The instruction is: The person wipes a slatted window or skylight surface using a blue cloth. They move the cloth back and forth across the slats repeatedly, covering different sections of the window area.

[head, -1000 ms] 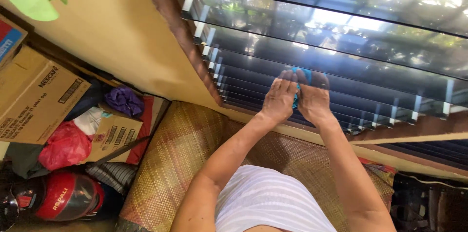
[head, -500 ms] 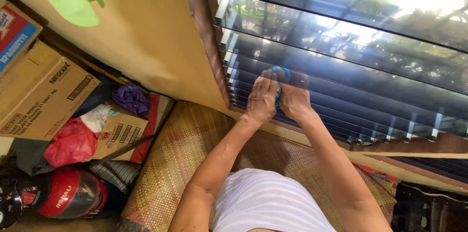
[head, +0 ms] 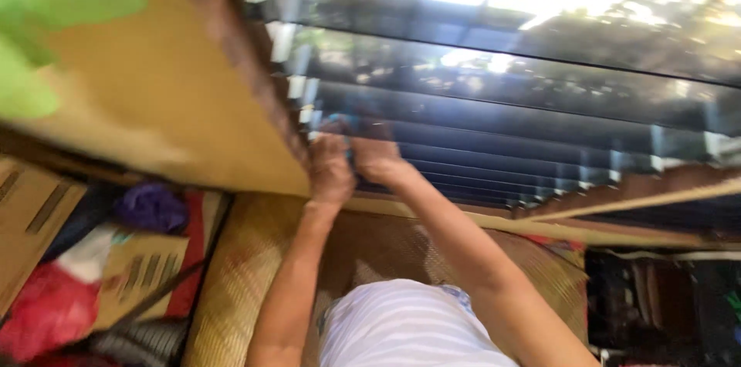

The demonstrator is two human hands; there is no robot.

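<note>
- Head view — the frame is motion-blurred, so fine detail is lost. The left hand (head: 330,169) and the right hand (head: 376,160) are raised side by side at about 11 o'clock from the striped white shirt (head: 405,324), pressed against a dark glass louvre slat (head: 494,139).
- A small blue cloth (head: 345,126) is just glimpsed at 12 o'clock above the two hands; it seems to be pinched between them against the slat, but how far the fingers are curled cannot be told through the blur.
- The hands sit at the slat's left end, close beside the brown window frame (head: 255,74), which borders the yellow wall (head: 154,97).
- The slat's long axis runs from 9 o'clock to 3 o'clock across the picture, dipping slightly to the right; its flat face is tilted toward the camera.
- As a judgement: the wiping is best done along that long axis, with the cloth kept flat and even pressure from both hands — the end corner by the frame deserves care.
- A woven mat (head: 239,290) is seen at 7 o'clock below the hands, with cardboard boxes (head: 31,213) and a red bag (head: 46,313) further left.
</note>
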